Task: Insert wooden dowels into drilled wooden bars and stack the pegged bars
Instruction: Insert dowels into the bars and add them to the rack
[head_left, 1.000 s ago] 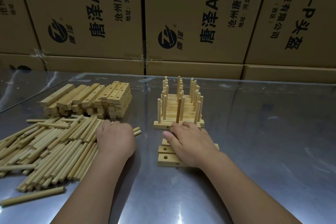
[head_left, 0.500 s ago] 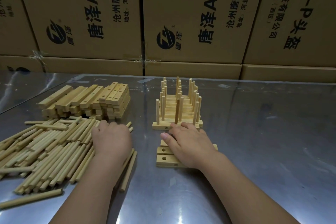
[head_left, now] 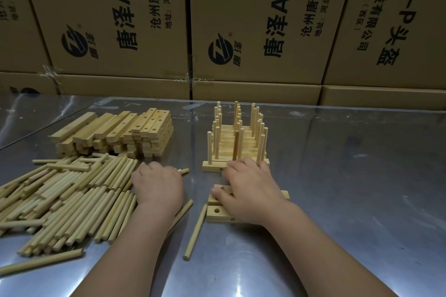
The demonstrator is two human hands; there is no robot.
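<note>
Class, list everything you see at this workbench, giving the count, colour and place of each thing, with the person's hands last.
Cardboard boxes: several, brown with black print, stacked behind the table.
Table: one, shiny metal, under everything.
Drilled bars: many, pale wood, stacked at the far left.
Dowel pile: many, pale wood, near left.
Stray dowels: a few, pale wood, beside the left arm and at the front left.
Pegged bars: one stack, pale wood, dowels upright, centre back.
Loose bars: about three, pale wood, flat under the right hand.
Left hand: on the pile's right edge, grip unclear.
Right hand: fingers fairly straight, laid over the loose bars.
</note>
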